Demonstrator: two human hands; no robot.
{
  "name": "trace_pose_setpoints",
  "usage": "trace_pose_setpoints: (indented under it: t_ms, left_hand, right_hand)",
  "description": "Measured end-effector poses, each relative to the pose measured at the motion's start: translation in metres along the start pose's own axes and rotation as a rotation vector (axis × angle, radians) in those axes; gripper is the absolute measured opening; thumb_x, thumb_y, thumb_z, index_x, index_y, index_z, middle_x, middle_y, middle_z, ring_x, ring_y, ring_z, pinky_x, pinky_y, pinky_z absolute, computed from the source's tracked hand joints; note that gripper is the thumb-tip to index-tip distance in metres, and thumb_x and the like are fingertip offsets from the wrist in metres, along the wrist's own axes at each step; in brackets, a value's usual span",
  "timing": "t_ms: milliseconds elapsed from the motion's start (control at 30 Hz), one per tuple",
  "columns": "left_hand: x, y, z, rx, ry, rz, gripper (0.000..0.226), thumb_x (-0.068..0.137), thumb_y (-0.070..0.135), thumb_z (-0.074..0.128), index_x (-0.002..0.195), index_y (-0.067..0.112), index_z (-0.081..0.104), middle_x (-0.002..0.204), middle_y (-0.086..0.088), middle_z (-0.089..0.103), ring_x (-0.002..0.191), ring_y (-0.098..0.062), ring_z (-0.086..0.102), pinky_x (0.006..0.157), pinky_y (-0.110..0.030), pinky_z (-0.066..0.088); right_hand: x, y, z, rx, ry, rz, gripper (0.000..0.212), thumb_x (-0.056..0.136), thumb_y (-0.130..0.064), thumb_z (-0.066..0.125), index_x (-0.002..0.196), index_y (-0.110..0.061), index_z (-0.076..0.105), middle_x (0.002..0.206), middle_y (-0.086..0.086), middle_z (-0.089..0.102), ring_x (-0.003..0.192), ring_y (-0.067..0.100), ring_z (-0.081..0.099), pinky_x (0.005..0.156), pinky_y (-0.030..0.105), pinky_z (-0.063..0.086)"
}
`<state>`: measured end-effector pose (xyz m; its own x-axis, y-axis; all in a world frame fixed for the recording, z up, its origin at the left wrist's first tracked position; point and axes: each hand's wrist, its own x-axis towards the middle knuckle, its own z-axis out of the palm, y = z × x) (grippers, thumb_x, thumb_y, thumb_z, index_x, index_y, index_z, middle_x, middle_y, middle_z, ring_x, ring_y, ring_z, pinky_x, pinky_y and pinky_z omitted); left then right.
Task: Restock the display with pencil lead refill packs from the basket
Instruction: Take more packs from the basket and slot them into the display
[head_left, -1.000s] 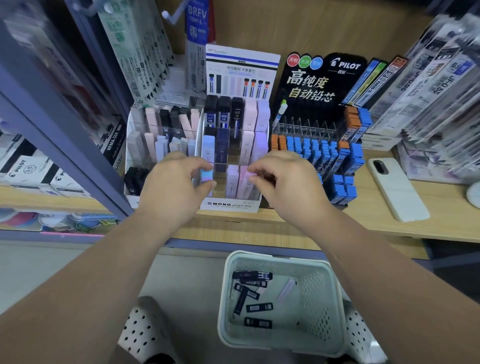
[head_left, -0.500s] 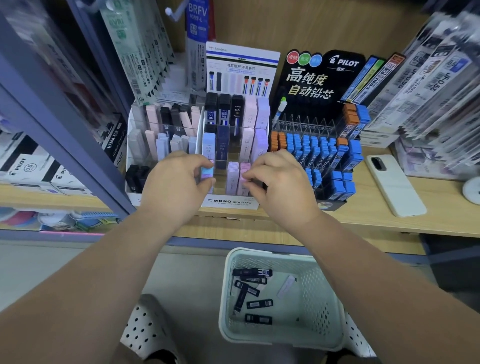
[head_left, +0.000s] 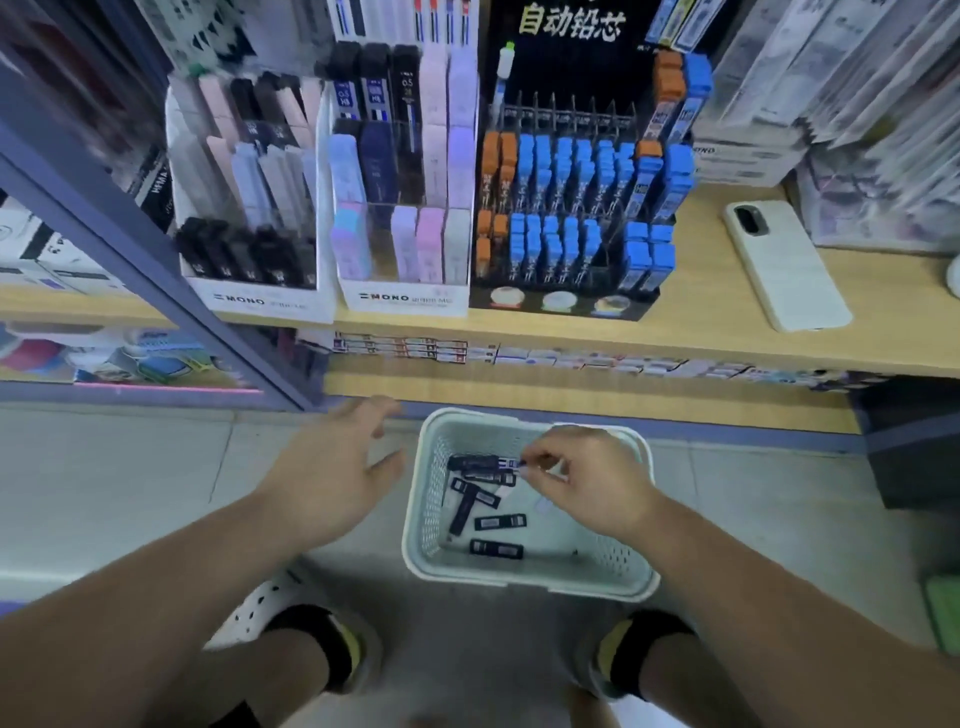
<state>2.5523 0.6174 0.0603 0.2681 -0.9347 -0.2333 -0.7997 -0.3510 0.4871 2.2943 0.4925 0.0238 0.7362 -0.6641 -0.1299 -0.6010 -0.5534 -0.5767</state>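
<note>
A pale green basket (head_left: 524, 584) sits on the floor below the shelf, with several black lead refill packs (head_left: 500, 521) lying in it. My right hand (head_left: 582, 480) is inside the basket and pinches the end of a black refill pack (head_left: 480, 462) near the far wall. My left hand (head_left: 332, 467) hovers left of the basket with relaxed fingers, holding nothing. Up on the shelf stands the white MONO display (head_left: 405, 208) with pastel and dark refill packs in its slots.
A second MONO display (head_left: 249, 208) stands to the left and a black Pilot rack (head_left: 576, 208) of blue and orange packs to the right. A white phone (head_left: 784, 265) lies on the wooden shelf. My two shoes flank the basket on the floor.
Both hands left the MONO display and dropped to the floor. The right hand went into the basket and took hold of a black pack. The view tilted downward.
</note>
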Motion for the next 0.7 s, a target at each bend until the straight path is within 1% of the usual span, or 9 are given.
trace_pose_setpoints:
  t_ms: [33,100,167,267,400,500,600,700]
  left_hand:
    - [-0.003,-0.006,0.017,-0.007,-0.062,-0.060,0.047,0.093,0.040,0.061,0.138,0.029,0.048,0.113,0.005,0.057,0.085,-0.014,0.055,0.079,-0.030,0.046]
    - [-0.005,-0.017,0.049,-0.013,-0.116,-0.129,0.047,0.095,0.042,0.057,0.139,0.027,0.047,0.115,0.000,0.061,0.079,-0.016,0.056,0.079,-0.030,0.047]
    - [-0.005,-0.023,0.078,-0.036,-0.128,-0.181,0.047,0.097,0.042,0.054,0.140,0.026,0.046,0.114,-0.001,0.062,0.082,-0.019,0.058,0.080,-0.032,0.047]
    - [-0.005,-0.026,0.113,-0.137,-0.076,-0.241,0.046,0.100,0.040,0.047,0.143,0.024,0.041,0.117,-0.006,0.060,0.091,-0.026,0.062,0.081,-0.037,0.049]
    - [0.000,-0.026,0.136,-0.239,0.035,-0.276,0.040,0.103,0.030,0.042,0.142,0.023,0.042,0.118,-0.011,0.059,0.087,-0.031,0.061,0.078,-0.041,0.050]
    - [0.005,-0.033,0.142,-0.233,0.056,-0.267,0.040,0.103,0.024,0.043,0.143,0.022,0.042,0.118,-0.013,0.061,0.086,-0.032,0.060,0.074,-0.039,0.046]
    - [0.002,-0.042,0.146,-0.237,0.046,-0.230,0.041,0.103,0.029,0.042,0.144,0.026,0.039,0.111,-0.009,0.062,0.074,-0.022,0.057,0.068,-0.035,0.042]
    - [0.001,-0.045,0.149,-0.228,0.048,-0.230,0.041,0.103,0.034,0.040,0.143,0.032,0.038,0.110,-0.004,0.061,0.073,-0.016,0.056,0.067,-0.033,0.040]
  right_hand:
    - [-0.003,0.012,0.012,0.015,-0.088,0.062,0.020,0.092,-0.038,0.066,0.106,-0.025,0.074,0.103,-0.009,0.071,0.087,0.002,0.061,0.081,0.021,0.051]
    - [-0.005,0.034,0.034,0.059,-0.233,0.157,0.034,0.093,-0.043,0.063,0.121,-0.024,0.068,0.121,-0.006,0.067,0.107,0.010,0.061,0.095,0.029,0.048]
    - [-0.004,0.050,0.055,0.081,-0.307,0.218,0.042,0.093,-0.044,0.062,0.131,-0.024,0.061,0.133,-0.004,0.061,0.120,0.016,0.057,0.102,0.032,0.044]
    - [0.001,0.070,0.085,0.023,-0.359,0.260,0.048,0.093,-0.044,0.061,0.136,-0.023,0.056,0.141,-0.001,0.055,0.127,0.020,0.052,0.105,0.032,0.041]
    - [0.014,0.085,0.113,-0.092,-0.436,0.286,0.056,0.093,-0.044,0.059,0.144,-0.023,0.047,0.150,-0.001,0.044,0.134,0.020,0.044,0.109,0.032,0.036]
    - [0.025,0.088,0.127,-0.134,-0.489,0.215,0.065,0.094,-0.043,0.057,0.152,-0.025,0.033,0.160,-0.003,0.029,0.144,0.018,0.031,0.114,0.034,0.030]
    - [0.037,0.087,0.136,-0.193,-0.534,0.108,0.074,0.095,-0.042,0.057,0.157,-0.026,0.018,0.165,-0.007,0.010,0.148,0.018,0.018,0.117,0.038,0.022]
    - [0.049,0.091,0.145,-0.268,-0.584,0.010,0.081,0.098,-0.044,0.052,0.158,-0.026,0.001,0.165,-0.009,-0.002,0.150,0.017,0.007,0.120,0.038,0.011]
